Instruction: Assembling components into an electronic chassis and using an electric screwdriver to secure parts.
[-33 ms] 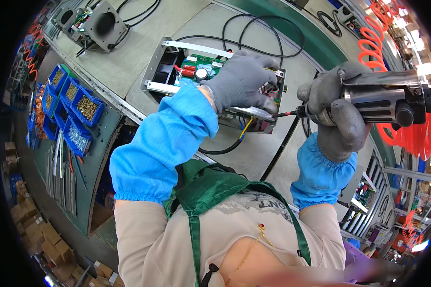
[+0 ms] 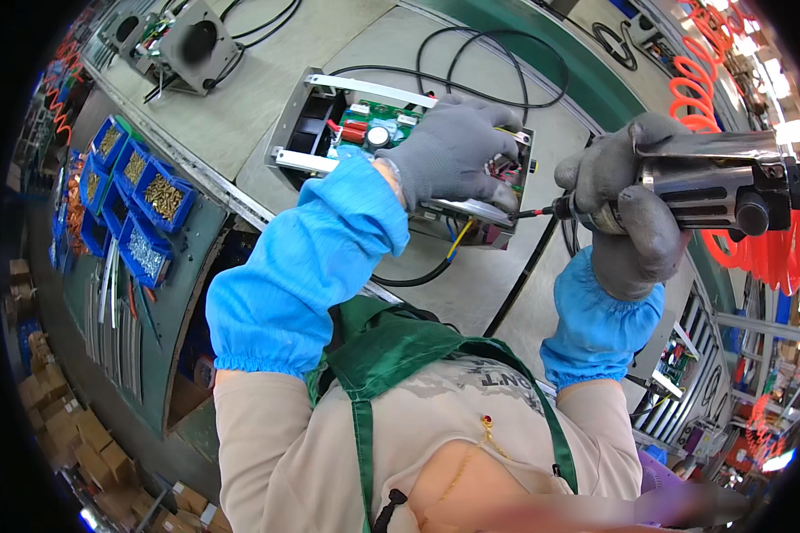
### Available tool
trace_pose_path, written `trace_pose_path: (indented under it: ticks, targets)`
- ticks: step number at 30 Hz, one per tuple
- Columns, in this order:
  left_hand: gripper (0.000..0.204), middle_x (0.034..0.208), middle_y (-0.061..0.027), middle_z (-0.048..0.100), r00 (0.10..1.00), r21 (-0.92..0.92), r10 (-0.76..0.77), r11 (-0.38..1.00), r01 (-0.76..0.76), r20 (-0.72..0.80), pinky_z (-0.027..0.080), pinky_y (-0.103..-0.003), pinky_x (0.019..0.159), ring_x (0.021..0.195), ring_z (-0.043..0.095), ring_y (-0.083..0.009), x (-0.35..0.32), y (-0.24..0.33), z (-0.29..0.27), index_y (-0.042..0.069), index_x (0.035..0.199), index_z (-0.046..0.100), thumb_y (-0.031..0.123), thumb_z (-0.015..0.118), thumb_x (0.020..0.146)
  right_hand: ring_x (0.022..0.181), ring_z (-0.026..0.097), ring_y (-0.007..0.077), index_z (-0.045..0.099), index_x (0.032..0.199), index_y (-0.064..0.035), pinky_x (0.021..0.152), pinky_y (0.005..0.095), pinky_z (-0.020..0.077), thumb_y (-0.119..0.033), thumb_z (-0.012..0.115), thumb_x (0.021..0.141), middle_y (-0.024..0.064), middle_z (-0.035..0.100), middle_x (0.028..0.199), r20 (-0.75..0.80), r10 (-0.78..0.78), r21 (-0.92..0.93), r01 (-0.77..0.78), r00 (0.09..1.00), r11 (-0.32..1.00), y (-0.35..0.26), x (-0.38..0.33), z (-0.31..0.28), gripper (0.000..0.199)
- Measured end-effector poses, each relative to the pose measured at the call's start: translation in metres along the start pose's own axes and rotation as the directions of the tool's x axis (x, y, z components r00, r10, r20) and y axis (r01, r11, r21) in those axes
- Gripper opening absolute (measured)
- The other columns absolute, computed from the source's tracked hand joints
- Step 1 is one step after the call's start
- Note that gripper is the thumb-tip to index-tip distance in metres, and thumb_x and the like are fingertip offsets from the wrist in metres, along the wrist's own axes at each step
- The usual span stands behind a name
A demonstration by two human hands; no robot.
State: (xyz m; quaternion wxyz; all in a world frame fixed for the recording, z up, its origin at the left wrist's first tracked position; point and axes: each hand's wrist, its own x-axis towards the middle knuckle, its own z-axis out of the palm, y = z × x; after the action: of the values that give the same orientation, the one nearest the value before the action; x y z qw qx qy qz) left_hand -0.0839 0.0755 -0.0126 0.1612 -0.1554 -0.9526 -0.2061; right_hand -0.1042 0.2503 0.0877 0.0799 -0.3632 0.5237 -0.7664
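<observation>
An open metal chassis (image 2: pixel 292 158) with a green circuit board (image 2: pixel 400 115), red parts and a round capacitor lies on the bench before me. Gloved in grey, my left hand (image 2: pixel 453 151) grips its right end, with the thumb down by the near rail. My right hand (image 2: pixel 627 200), also gloved, is closed around a power screwdriver (image 2: pixel 711 191) held level. Its red-and-black bit (image 2: pixel 535 212) points left at the chassis's near right corner, close to my left thumb; whether the tip touches a screw is too small to tell. A yellow-and-black cable (image 2: pixel 444 265) runs out below the chassis.
Blue bins (image 2: pixel 164 197) of small fasteners stand at the left, near metal strips (image 2: pixel 116 329). Another unit (image 2: pixel 191 49) sits at the far left. A black cable (image 2: pixel 507 35) loops behind the chassis. Red coiled hoses (image 2: pixel 698 89) hang at the right.
</observation>
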Motion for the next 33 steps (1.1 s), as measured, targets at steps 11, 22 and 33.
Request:
trace_pose_path:
  ticks: [11,22,33]
  targets:
    - [0.054,0.123,-0.0059,0.054,0.996,0.016,0.001,1.0,0.001,-0.086,0.041,-0.044,0.092,0.116,0.049,-0.0282,-0.007,0.012,-0.01,0.018,0.106,0.064,0.049,0.075,0.063,0.05,0.04,0.0099,0.047,0.122,-0.0016,0.053,0.0292,0.0381,-0.022,0.062,0.075,-0.0025,0.039,0.063,0.165,-0.058,-0.008,0.06,0.985,0.998,0.006,0.006,-0.008,0.053]
    - [0.058,0.111,-0.0171,0.052,0.601,-0.331,-0.654,0.754,0.568,-0.458,0.047,-0.037,0.085,0.1,0.055,-0.0317,-0.176,-0.018,-0.056,-0.003,0.126,0.045,0.006,0.061,0.071,0.079,0.044,0.0243,0.057,0.111,-0.0024,0.095,0.0553,0.038,-0.038,0.062,0.07,0.0063,0.041,0.076,0.214,-0.247,0.024,0.247,0.945,0.969,0.022,0.027,-0.023,0.054]
    - [0.082,0.107,-0.0142,0.062,0.372,-0.548,-0.773,0.63,0.55,-0.515,0.052,-0.037,0.082,0.095,0.064,-0.0289,-0.153,-0.033,-0.021,0.005,0.124,0.043,0.019,0.084,0.055,0.075,0.045,0.0138,0.051,0.061,-0.0126,0.075,0.0302,0.0343,-0.026,0.076,0.051,-0.0006,0.049,0.063,0.055,-0.391,0.604,0.281,0.919,0.746,-0.052,0.022,-0.052,0.03]
